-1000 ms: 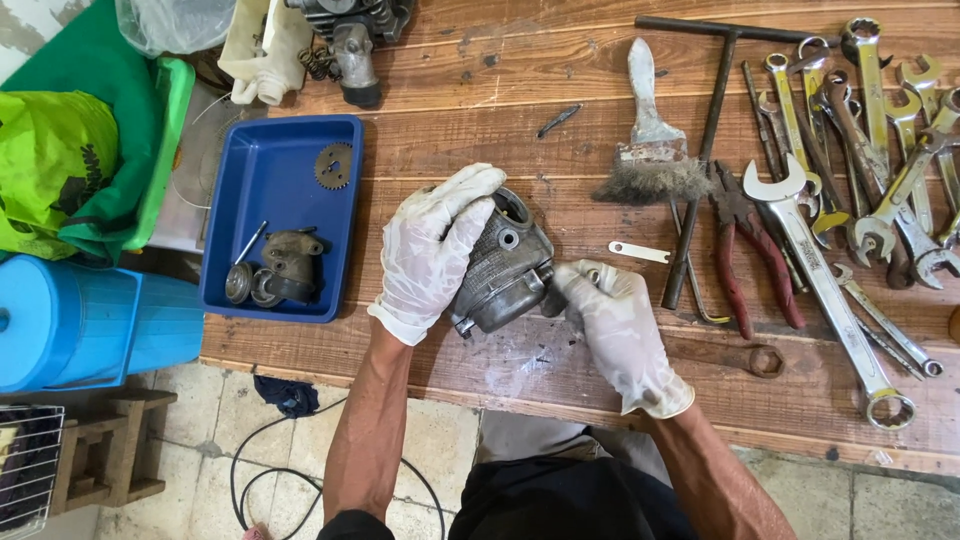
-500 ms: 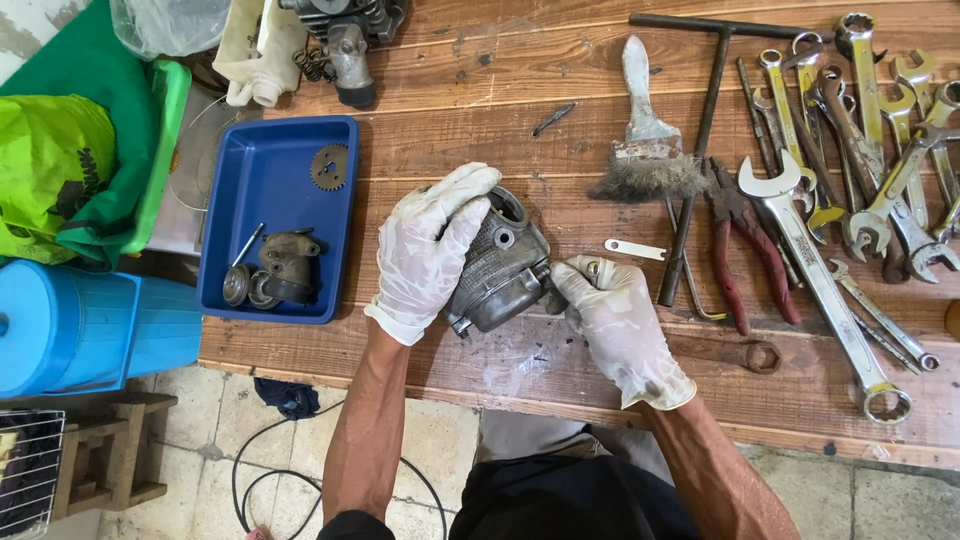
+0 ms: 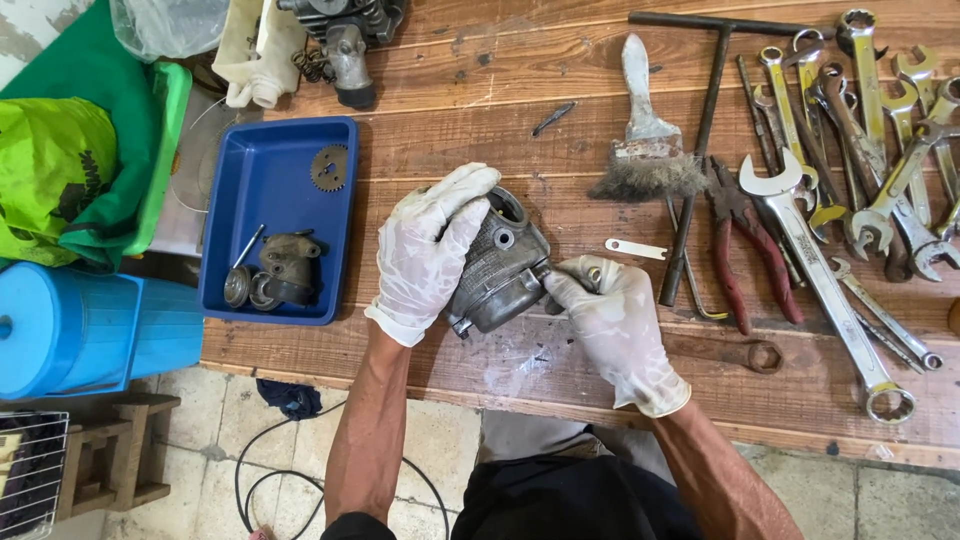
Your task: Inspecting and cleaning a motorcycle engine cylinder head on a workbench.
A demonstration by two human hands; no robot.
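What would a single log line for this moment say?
left hand: grips grey metal housing | right hand: fingertips at housing's right side | nearby: blue tray, paintbrush, wrenches on wooden bench

Grey metal engine casing (image 3: 497,265), grimy, tilted on wooden bench, held both sides.

green printed bag (image 3: 50,180) far left, clear plastic bag (image 3: 165,25)

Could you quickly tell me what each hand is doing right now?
Left hand: closed over the grey metal engine part.
Right hand: fingertips pinch a small piece at its side.
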